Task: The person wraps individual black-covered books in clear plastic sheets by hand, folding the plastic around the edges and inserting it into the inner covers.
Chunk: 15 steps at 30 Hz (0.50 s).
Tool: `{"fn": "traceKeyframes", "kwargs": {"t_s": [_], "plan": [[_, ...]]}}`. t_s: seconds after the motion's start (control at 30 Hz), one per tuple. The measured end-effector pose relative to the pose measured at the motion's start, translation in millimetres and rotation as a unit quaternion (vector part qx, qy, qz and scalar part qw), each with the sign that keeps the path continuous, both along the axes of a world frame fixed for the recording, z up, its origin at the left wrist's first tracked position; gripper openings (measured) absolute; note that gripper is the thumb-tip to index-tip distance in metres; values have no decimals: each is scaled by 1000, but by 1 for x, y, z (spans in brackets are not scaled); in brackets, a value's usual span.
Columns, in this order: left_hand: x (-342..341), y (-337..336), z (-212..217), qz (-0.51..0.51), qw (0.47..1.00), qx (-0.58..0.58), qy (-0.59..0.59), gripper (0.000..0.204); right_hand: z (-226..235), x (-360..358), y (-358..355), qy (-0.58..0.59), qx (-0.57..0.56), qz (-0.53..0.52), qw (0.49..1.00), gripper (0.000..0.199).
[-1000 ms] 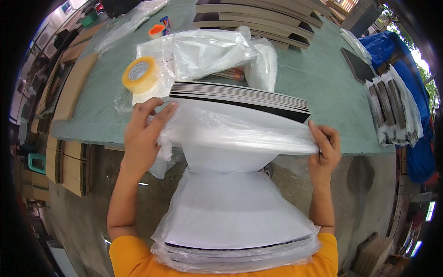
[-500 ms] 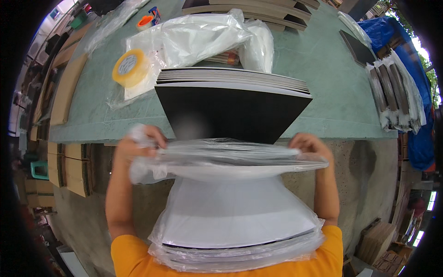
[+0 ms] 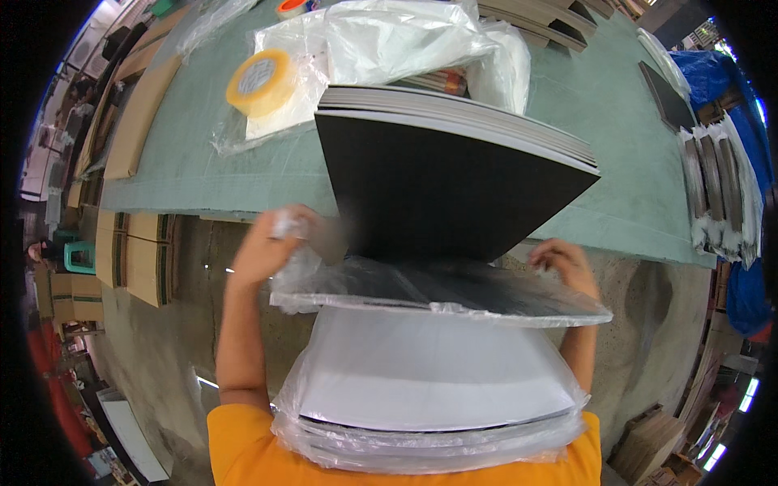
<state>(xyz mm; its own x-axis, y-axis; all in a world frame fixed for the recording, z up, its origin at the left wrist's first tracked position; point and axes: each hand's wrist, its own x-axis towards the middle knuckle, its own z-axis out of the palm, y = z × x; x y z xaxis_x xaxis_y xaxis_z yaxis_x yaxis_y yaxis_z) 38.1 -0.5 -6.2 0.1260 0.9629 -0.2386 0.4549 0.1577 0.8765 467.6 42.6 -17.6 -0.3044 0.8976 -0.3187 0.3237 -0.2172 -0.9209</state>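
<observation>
My left hand [image 3: 271, 243] is closed, with crumpled clear plastic film [image 3: 288, 224] at its fingers, beside the left end of a bagged dark board [image 3: 454, 290]. That board lies nearly flat in its clear bag, on top of a stack of bagged white-faced boards [image 3: 429, 368] close to my chest. Beyond the bagged board's right end, my right hand [image 3: 565, 263] is loosely curled with fingers apart; nothing shows firmly held in it. Just ahead, a stack of black boards with pale edges [image 3: 454, 186] leans up at the table's near edge.
On the green table [image 3: 227, 178] lie a roll of yellowish tape [image 3: 259, 83] and white plastic bags [image 3: 381, 40]. Bagged boards [image 3: 721, 190] stand at the right, grey boards [image 3: 543, 23] at the back. Cardboard packs [image 3: 150, 259] and a green stool [image 3: 79, 257] are at the lower left.
The bagged board has tipped flatter, showing its dark face. My right hand has come off its edge. The view has shifted, with the table's things now farther right and higher.
</observation>
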Motion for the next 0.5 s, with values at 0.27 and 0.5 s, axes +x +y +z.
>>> {"fn": "traceKeyframes", "kwargs": {"t_s": [0.27,0.5], "plan": [[86,-17,28,-456,877,-31,-149,25,30,-61,-26,172,-28,556,813,49],[104,10,-104,-250,966,48,47,15,-100,-64,-29,-249,-37,373,893,62]]}}
